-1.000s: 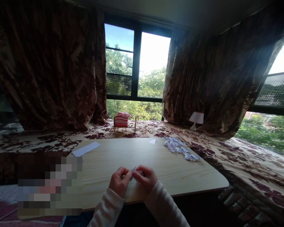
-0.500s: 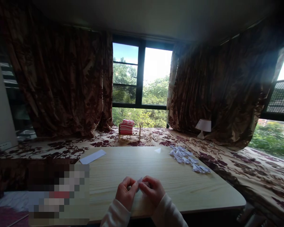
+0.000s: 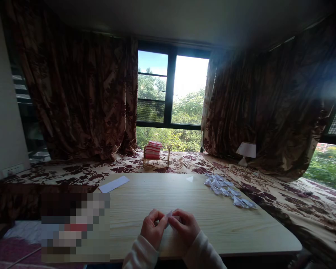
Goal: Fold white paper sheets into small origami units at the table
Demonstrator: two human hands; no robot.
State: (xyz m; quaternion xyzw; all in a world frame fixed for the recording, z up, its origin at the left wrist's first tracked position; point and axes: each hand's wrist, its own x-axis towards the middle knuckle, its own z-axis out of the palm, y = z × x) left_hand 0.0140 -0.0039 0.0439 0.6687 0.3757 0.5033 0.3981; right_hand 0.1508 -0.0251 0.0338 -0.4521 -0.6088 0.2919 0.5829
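Both hands meet over the near part of a pale wood-grain table [image 3: 145,194]. My left hand [image 3: 154,226] pinches a small piece of folded white paper [image 3: 169,214] between thumb and fingers. On the other side of that paper, my right hand [image 3: 184,223] grips it too, with fingertips close to the left ones. Most of the paper is hidden by the fingers; one pointed corner sticks up. Several folded white paper pieces [image 3: 220,185] lie in a cluster at the table's right. A small white paper triangle [image 3: 189,179] lies near the far edge.
A stack of white paper strips [image 3: 114,184] lies at the table's far left. Beyond the table, a small wooden rack [image 3: 168,158] holds red-and-white folded cloths [image 3: 153,150] on a flower-patterned cover. A lamp [image 3: 246,150] stands to the right. A blurred patch covers the lower left.
The whole view has shifted slightly, so things appear farther right. Both hands keep hold of the folded paper, with only slight finger movement.
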